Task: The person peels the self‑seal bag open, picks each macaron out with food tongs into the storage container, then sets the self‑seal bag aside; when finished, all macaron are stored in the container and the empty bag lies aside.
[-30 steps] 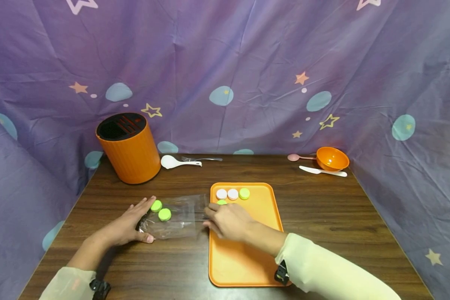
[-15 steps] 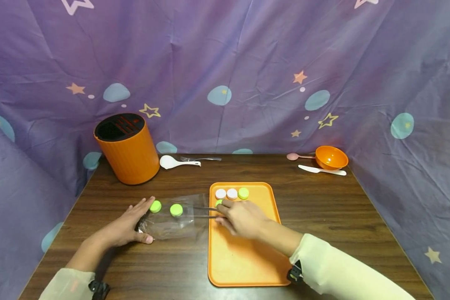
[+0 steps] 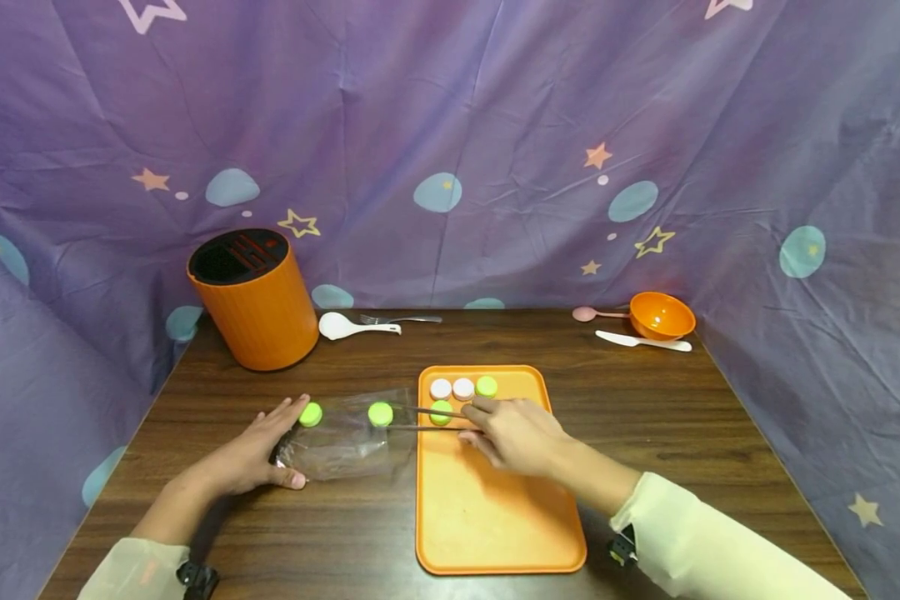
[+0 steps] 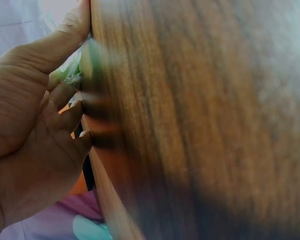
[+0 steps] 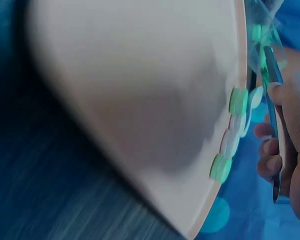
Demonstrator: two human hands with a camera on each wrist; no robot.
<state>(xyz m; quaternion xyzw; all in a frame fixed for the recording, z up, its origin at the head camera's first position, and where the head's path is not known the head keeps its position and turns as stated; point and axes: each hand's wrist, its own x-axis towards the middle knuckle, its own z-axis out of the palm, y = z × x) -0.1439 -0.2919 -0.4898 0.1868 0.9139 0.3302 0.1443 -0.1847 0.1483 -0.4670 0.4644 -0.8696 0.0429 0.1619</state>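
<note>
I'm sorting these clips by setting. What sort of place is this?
Probably a staged tabletop set, not a real kitchen: a star-print purple cloth backs a wooden table holding an orange tray and plastic utensils.

a green cap [image 3: 380,413] sits between metal tongs' [image 3: 427,419] tips at the clear bag's [image 3: 345,435] mouth.

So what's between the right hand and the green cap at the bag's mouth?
In the head view, only the metal tongs span that gap, running from the right hand across the tray's left edge to the green cap.

Clear plastic bag [image 3: 345,437], metal tweezers [image 3: 427,418]
</note>
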